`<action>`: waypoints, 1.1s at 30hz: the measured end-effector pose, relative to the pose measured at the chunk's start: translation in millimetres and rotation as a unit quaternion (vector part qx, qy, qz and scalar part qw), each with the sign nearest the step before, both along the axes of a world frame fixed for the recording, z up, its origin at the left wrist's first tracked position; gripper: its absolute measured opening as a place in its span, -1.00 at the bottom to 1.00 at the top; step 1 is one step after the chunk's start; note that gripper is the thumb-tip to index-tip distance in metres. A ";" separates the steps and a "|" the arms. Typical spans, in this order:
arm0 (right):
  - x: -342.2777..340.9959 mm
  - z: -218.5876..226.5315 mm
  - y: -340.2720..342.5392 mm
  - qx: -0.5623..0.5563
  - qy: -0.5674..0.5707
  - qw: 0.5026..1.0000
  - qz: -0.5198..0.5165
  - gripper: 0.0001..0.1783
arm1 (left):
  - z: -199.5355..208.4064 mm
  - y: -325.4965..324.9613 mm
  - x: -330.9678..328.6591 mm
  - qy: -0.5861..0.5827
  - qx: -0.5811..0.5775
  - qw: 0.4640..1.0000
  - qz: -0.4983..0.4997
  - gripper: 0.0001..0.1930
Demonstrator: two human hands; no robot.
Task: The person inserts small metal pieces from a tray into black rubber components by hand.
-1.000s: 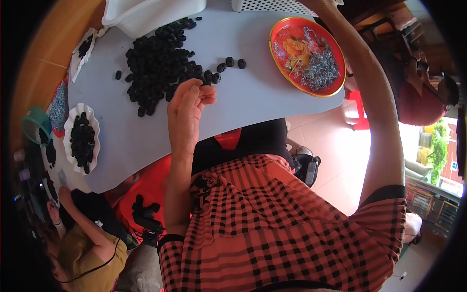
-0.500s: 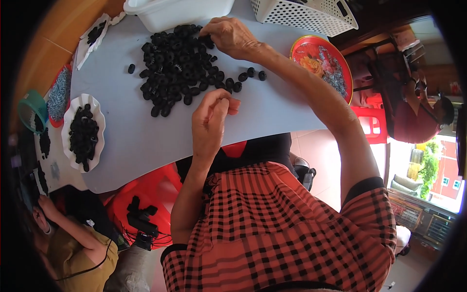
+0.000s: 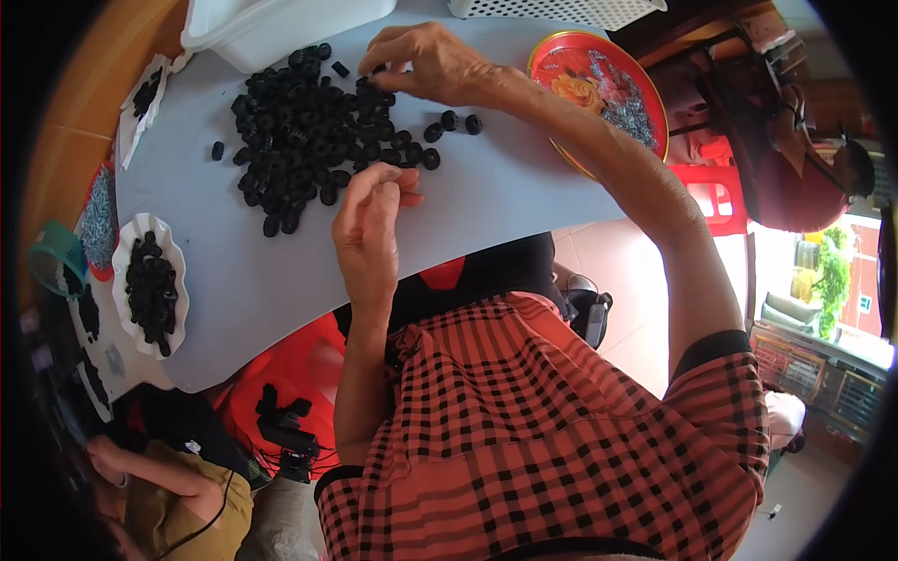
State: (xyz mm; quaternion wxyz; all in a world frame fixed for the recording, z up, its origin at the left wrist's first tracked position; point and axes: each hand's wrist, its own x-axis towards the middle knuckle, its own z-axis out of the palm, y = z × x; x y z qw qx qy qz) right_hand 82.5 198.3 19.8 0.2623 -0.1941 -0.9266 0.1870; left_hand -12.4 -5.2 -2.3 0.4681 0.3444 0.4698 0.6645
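A heap of small black wheel-like pieces lies on the grey-blue table. Over its far right edge is my right hand, thumb and fingers apart, the fingertips close to the outermost pieces. At the heap's near side my left hand is raised, its fingers curled in against the thumb; whatever they hold is hidden. A few loose black wheels sit between my right forearm and the heap. One more black wheel lies alone at the left.
A red round tray with small silver metal pieces stands at the right. Behind the heap are a white tub and a perforated white basket. A scalloped white dish holds black pieces at the left. Beside the table sits another person.
The view has shifted, so the table things appear further left. My right hand's thumb and fingers have spread apart at the heap's edge. My left hand stays curled.
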 end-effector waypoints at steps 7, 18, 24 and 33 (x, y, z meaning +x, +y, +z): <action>70.7 -0.2 7.9 0.005 0.119 0.974 -0.192 -0.85 | 0.4 1.0 0.4 0.011 -0.017 1.000 -0.008 -0.80; 179.0 8.7 7.3 0.003 0.057 0.957 -0.285 -0.82 | 0.9 -0.3 -2.0 0.097 -0.007 0.995 -0.031 -0.80; 195.0 -2.6 -0.6 0.061 -0.030 0.969 -0.237 -0.79 | 8.8 -0.1 7.1 0.124 0.003 0.991 -0.047 -0.78; 168.9 2.7 -10.3 0.181 -0.057 0.942 -0.278 -0.85 | 9.4 2.9 11.7 0.120 0.027 0.991 -0.056 -0.81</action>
